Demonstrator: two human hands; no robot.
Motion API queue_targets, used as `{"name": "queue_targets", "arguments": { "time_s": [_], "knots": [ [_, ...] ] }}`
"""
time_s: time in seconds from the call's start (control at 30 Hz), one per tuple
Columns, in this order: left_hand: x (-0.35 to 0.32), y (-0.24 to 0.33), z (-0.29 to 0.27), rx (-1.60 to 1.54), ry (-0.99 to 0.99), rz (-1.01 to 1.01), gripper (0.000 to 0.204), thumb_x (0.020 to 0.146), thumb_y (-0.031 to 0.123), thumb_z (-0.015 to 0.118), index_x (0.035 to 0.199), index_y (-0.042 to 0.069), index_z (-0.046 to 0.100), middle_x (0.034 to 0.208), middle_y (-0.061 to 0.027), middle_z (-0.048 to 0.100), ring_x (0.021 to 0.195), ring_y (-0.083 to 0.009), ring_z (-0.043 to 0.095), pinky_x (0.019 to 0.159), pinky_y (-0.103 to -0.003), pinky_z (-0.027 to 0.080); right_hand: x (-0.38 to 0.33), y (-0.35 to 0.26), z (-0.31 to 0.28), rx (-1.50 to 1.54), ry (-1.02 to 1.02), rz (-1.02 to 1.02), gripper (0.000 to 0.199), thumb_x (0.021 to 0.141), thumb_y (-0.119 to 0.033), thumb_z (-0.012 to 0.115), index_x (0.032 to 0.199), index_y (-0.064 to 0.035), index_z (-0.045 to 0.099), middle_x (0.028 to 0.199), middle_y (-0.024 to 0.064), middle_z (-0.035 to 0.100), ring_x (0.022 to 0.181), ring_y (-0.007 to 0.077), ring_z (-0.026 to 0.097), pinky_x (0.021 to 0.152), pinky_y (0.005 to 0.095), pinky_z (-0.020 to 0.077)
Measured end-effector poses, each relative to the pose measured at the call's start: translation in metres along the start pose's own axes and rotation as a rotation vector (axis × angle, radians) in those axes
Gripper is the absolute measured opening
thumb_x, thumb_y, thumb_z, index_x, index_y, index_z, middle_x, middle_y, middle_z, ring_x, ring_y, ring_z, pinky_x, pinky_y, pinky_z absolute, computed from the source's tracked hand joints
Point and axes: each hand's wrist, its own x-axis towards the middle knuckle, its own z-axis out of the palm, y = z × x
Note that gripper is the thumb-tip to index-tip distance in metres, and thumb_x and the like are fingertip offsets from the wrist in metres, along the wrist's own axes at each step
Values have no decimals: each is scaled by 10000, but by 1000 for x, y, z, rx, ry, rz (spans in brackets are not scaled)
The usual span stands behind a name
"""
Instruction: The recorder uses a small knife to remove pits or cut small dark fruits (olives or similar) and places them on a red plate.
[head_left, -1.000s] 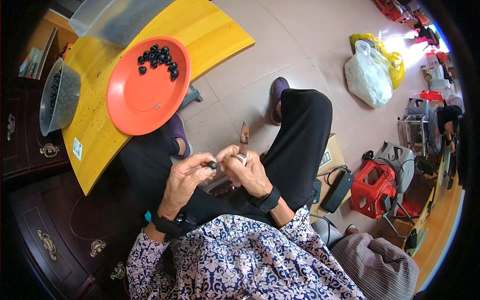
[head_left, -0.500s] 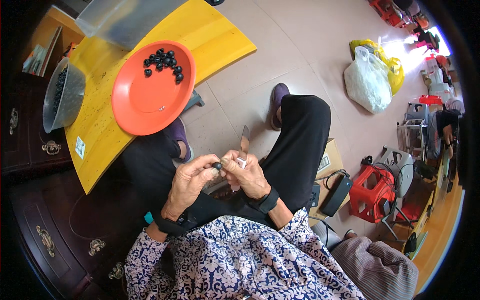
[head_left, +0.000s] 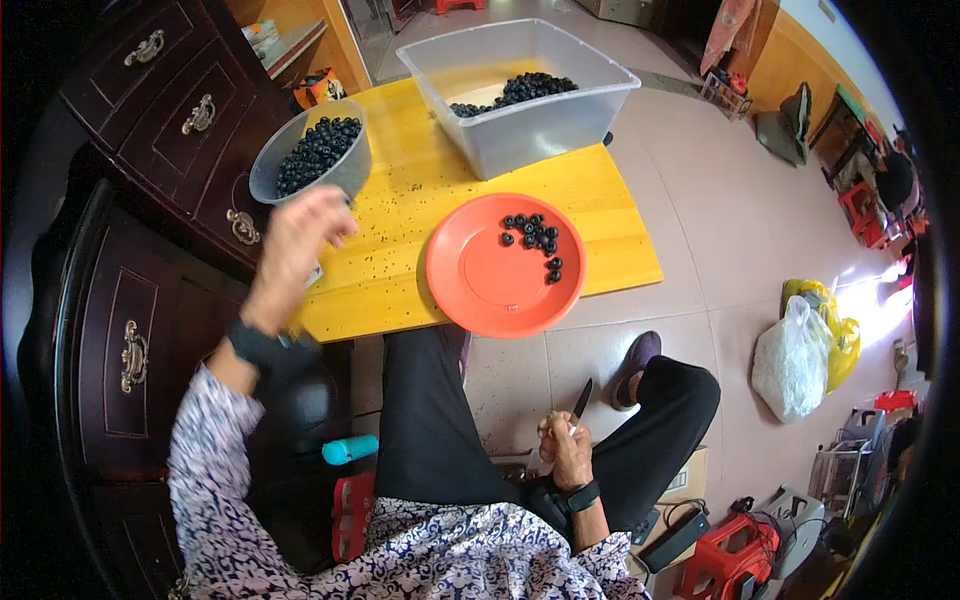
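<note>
My left hand (head_left: pixel 298 248) is raised at the near edge of a clear oval tub (head_left: pixel 258 183) full of small round black bead-like balls (head_left: pixel 318 152). Motion smears its fingers, so whether a ball is between them is unclear. Low over my lap, my right hand (head_left: pixel 566 452) is closed around the handle of a small knife (head_left: pixel 583 398), its blade pointing up and away. A round orange plate (head_left: pixel 480 290) lies at the table's near edge, with several of the same black balls (head_left: pixel 530 230) on its right side.
A large clear plastic bin (head_left: pixel 520 140) holding more black balls stands at the back of the yellow table (head_left: pixel 390 290), which is dotted with dark specks. Dark drawers (head_left: pixel 130 260) stand at the left. White and yellow bags (head_left: pixel 792 360) and a red stool (head_left: pixel 730 560) are at the right.
My left hand has parted from the right and moved left to the oval tub. The knife has stayed in my right hand. The view has swung left, bringing the whole bin into sight.
</note>
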Motion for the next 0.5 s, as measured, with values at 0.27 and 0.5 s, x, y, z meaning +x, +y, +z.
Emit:
{"name": "queue_targets", "arguments": {
  "time_s": [0.27, 0.5],
  "knots": [
    [94, 0, -40, 195, 221, 31, 343, 862, 204, 560, 1124, -16, 576, 874, -35, 639, 760, -84, 569, 674, -222, 454, 8, 1, 3, 58, 7, 17, 221, 926, -280, 555, 820, -86, 555, 703, -17, 513, 483, 24, 348, 425, 182, 278],
    [46, -19, 106, 334, -323, 148, 233, 848, 115, 524, 1049, 19, 594, 770, -93, 613, 717, -169, 595, 659, -305, 458, 6, 0, 0, 55, -23, 29, 232, 931, -274, 553, 830, -65, 559, 699, -17, 494, 481, 22, 349, 423, 185, 272]
  ]
}}
